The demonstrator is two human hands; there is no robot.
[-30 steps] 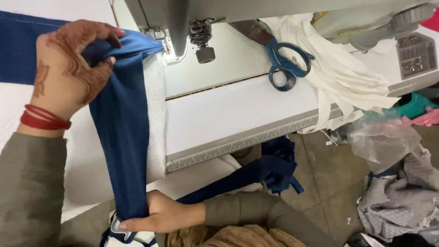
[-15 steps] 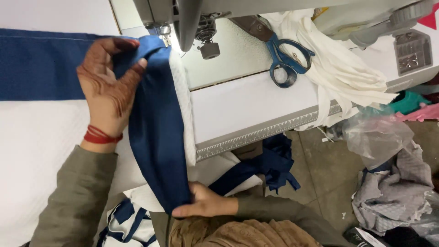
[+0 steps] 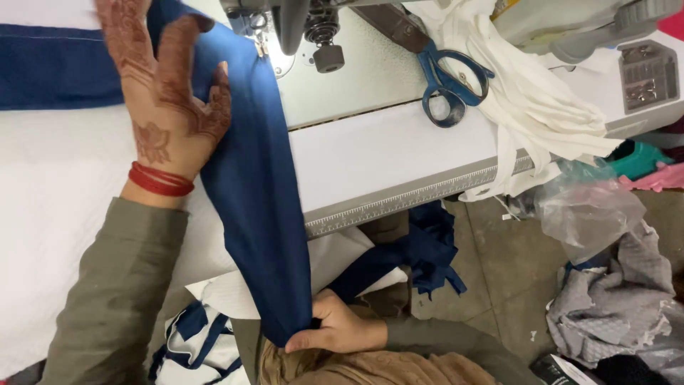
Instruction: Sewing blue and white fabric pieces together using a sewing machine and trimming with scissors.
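Observation:
A long strip of dark blue fabric runs from the sewing machine's needle area down over the white table edge to my lap. My left hand, with red bangles at the wrist, lies flat with spread fingers against the strip's upper part on the table. My right hand pinches the strip's lower end below the table edge. More blue fabric stretches off to the left on the white table top.
Blue-handled scissors lie on the machine bed beside a heap of white cloth. A blue fabric scrap hangs under the table. Clear plastic bag and grey cloth lie on the floor at right.
My left hand has opened from gripping the strip to lying flat with fingers spread. The view has shifted, so the strip and both hands sit further right. My right hand keeps the lower end.

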